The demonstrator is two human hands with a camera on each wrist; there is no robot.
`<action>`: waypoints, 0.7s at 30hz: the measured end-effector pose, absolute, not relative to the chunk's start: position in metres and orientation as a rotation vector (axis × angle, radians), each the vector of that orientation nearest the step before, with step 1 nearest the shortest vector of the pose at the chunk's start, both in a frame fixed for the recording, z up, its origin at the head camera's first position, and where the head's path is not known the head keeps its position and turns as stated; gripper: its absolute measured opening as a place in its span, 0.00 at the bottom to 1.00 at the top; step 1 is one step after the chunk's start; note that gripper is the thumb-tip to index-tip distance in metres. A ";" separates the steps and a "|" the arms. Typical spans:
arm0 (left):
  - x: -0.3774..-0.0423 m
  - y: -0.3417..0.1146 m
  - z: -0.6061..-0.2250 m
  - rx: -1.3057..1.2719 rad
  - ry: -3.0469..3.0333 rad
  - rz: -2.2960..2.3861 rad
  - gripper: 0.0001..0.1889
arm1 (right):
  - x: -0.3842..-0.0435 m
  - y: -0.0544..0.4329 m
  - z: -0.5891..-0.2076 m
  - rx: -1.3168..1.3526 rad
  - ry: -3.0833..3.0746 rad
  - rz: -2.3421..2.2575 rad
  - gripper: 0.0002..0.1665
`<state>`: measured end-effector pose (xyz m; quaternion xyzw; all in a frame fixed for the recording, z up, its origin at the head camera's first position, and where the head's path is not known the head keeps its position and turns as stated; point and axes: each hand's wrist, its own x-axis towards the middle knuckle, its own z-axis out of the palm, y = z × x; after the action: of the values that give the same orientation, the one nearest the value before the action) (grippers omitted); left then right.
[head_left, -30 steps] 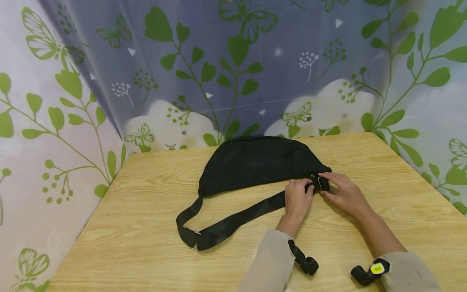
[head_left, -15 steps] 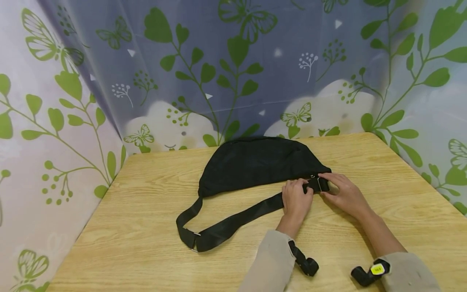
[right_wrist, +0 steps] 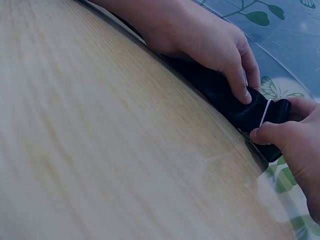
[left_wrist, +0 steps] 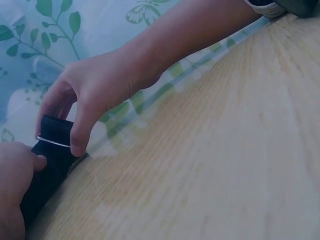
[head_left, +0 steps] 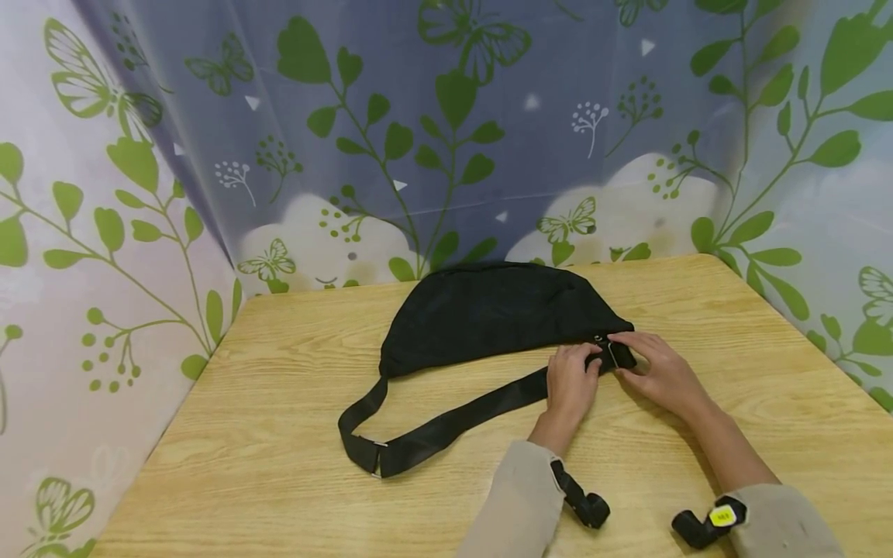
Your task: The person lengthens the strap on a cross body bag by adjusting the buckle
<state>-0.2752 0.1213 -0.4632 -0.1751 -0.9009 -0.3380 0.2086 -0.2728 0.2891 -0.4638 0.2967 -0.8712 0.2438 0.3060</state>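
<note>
A black waist bag (head_left: 495, 318) lies flat on the table, its webbing strap (head_left: 446, 425) looping out in front. At the bag's right end the strap runs through a thin metal slider buckle (right_wrist: 265, 112). My left hand (head_left: 570, 384) pinches the strap just left of this buckle, thumb on the webbing in the right wrist view. My right hand (head_left: 663, 373) holds the buckle's edges between thumb and fingers. A short fold of strap (left_wrist: 57, 127) pokes up past the metal bar in the left wrist view. Part of the strap is hidden under my left hand.
A second metal slider (head_left: 377, 459) sits on the strap's left bend. The wood-grain table (head_left: 265, 403) ends at a leaf-and-butterfly printed curtain (head_left: 391, 116) behind and at both sides. Black wrist straps (head_left: 582, 496) stick out from both beige sleeves.
My left hand shifted slightly left, then back right with the strap. The strap fold at the buckle now reaches a little farther right. My right hand has stayed nearly still.
</note>
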 end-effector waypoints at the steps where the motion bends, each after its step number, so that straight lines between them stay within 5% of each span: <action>1: -0.275 0.121 -0.463 -0.478 -2.510 -0.948 0.08 | -0.273 0.289 -0.465 0.785 -2.313 0.648 0.36; 21: -0.275 0.123 -0.462 -0.261 -2.438 -0.883 0.04 | -0.273 0.290 -0.464 0.741 -2.324 0.598 0.39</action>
<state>-0.2748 0.1228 -0.4625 -0.0965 -0.9021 -0.3267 0.2648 -0.2731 0.2904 -0.4642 0.2806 -0.8797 0.2266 0.3098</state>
